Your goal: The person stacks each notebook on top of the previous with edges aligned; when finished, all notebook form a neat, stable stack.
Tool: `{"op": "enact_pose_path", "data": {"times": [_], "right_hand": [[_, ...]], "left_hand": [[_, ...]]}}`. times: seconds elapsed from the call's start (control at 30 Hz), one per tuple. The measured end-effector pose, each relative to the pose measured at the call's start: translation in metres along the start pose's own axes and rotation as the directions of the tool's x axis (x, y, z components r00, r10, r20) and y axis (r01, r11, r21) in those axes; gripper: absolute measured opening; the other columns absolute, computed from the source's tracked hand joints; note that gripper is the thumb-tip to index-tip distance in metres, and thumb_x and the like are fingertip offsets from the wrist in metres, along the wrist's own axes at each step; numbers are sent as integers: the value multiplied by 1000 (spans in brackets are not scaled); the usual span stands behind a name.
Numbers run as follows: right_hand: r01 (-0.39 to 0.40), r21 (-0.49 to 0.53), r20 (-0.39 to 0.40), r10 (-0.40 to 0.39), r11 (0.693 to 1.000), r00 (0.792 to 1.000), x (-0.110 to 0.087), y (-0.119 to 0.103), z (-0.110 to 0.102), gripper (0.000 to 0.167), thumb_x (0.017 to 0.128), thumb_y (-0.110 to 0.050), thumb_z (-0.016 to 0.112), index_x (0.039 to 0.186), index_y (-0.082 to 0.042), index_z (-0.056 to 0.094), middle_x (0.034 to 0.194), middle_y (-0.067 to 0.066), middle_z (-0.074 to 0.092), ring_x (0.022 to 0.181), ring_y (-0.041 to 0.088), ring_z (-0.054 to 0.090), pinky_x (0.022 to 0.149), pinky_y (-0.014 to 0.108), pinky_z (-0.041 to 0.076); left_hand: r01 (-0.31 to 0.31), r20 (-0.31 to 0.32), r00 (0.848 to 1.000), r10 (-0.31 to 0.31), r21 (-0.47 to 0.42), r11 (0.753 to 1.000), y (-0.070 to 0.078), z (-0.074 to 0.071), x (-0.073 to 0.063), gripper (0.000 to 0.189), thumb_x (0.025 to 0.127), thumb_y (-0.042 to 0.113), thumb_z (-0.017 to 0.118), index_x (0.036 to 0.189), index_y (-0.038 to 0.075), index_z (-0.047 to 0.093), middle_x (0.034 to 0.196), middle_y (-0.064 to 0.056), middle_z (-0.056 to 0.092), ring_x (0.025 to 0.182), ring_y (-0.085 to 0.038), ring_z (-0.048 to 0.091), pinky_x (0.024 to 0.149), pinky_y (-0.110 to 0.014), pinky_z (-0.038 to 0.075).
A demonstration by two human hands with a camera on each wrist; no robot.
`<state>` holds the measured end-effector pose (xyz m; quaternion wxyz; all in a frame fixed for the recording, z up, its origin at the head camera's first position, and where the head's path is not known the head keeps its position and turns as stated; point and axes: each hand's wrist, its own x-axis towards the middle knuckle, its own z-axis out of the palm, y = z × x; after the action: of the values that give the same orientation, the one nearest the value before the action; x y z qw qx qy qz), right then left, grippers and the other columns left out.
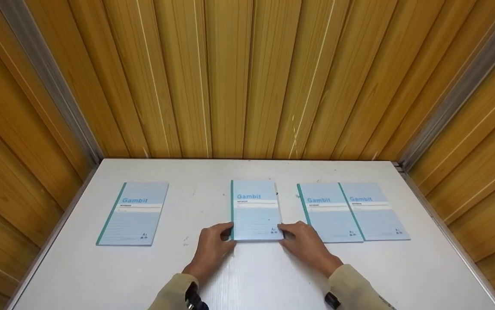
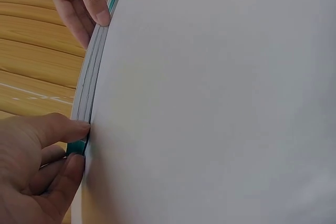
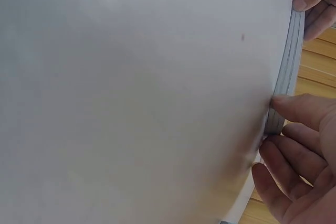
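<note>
In the head view, a short stack of light blue "Gambit" notebooks (image 1: pixel 256 221) with green spines lies mid-table. Its layered page edges (image 2: pixel 90 85) show in the left wrist view. My left hand (image 1: pixel 213 245) holds the near left corner, thumb at the front edge and fingers against the spine side. At the near right corner my right hand (image 1: pixel 305 247) grips the same stack between thumb and fingers. Just right of it lies a matching notebook (image 1: pixel 329 226), side by side with another notebook (image 1: pixel 378 219). Farther left lies a separate notebook (image 1: pixel 131 221), slightly slanted.
The white table (image 1: pixel 66 275) carries all the notebooks. Yellow wood-look panels (image 1: pixel 226 86) rise behind it and along both sides, with grey metal posts (image 1: pixel 54 82) at the corners. Black devices (image 1: pixel 193 297) sit at the beige cuffs.
</note>
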<state>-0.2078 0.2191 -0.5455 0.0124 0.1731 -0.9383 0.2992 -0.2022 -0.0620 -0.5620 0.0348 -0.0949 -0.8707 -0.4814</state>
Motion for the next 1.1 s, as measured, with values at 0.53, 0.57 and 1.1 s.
{"op": "enact_pose_path", "data": {"times": [0.53,0.57,1.1], "right_hand": [[13,-30,-21,-13,999,1000,-1,2,-1,39,90,-10,85,128,-4,77,105,5,73,91,15,62,81,34,56],[16,-34,-24,-17,999,1000,-1,2,-1,39,90,-10,85,127,-4,77,104,5,73,90,15,61,80,34,56],[-37,2,11,37,999,999,-1,5,-2,41,92,-13,85,131,-7,76,107,2,73,93,14,62,85,39,56]], "left_hand": [[-49,-45,998,50,36,998,-2,2,-4,40,83,-9,82,122,-10,74,109,-21,77,92,-24,75,78,-34,62],[-60,-49,997,62,42,997,-3,2,-4,39,83,-9,82,122,-10,74,107,-20,77,90,-23,74,76,-33,62],[-71,-71,995,74,34,997,-5,5,-5,37,83,-11,80,120,-10,75,105,-20,77,90,-21,73,75,-33,61]]}}
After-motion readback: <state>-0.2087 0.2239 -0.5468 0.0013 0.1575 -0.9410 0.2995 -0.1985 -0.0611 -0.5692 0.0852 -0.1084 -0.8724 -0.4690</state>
